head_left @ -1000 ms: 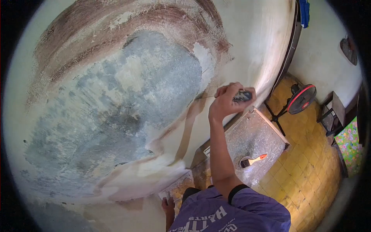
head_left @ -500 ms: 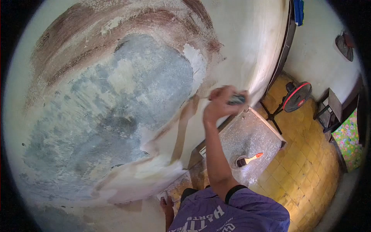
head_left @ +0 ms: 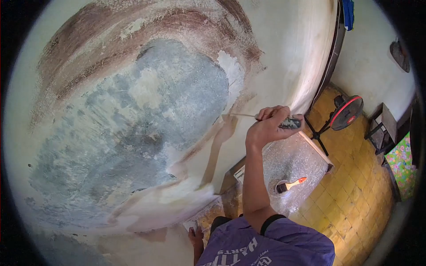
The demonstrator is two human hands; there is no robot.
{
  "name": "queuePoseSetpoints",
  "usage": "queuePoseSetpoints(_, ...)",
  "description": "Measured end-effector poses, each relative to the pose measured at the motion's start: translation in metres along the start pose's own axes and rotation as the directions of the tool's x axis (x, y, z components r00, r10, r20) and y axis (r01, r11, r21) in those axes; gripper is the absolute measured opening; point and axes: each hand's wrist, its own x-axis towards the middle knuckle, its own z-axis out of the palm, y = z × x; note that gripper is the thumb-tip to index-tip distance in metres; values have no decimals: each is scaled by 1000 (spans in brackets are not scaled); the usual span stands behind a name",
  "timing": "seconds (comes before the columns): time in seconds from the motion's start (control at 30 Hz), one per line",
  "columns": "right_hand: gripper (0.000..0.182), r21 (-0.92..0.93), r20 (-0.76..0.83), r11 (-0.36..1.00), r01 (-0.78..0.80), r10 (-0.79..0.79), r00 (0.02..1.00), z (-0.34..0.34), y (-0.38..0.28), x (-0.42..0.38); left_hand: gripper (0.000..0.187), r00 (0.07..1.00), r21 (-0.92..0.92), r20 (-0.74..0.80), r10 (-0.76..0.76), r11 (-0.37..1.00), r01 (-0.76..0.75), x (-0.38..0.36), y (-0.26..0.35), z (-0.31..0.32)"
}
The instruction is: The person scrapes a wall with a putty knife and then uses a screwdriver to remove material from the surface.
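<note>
Since half a second ago the right hand [head_left: 271, 127] has moved a little to the right and down along the wall [head_left: 133, 111], and its blur is gone. This hand is clenched around the dark handle of a scraper [head_left: 266, 119]. The handle comes out of the fist on the side away from the wall, and the thin pale blade goes out from the fingers toward the wall, where its tip touches the plaster just beside the white patch at the edge of the grey scraped area. The long axis of the scraper is almost level (only slightly tilted), pointing to the wall.

Low beside the wall, the left hand [head_left: 194, 236] shows only partly; I cannot tell if it is closed or what it holds.

On the purple shirt [head_left: 266, 246] white letters are upside down, and I cannot read them with certainty.

Further from the wall, a paintbrush [head_left: 293, 183] with orange handle rests in a small cup on a grey board [head_left: 293, 159]. A standing fan [head_left: 346, 113] is on the yellow tiles, well apart from the wall.
</note>
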Motion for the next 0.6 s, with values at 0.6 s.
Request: queuePoseSetpoints(0.6,32,115,186,991,64,-85,979,13,1,31,24,998,-52,68,14,999,-11,-2,16,10)
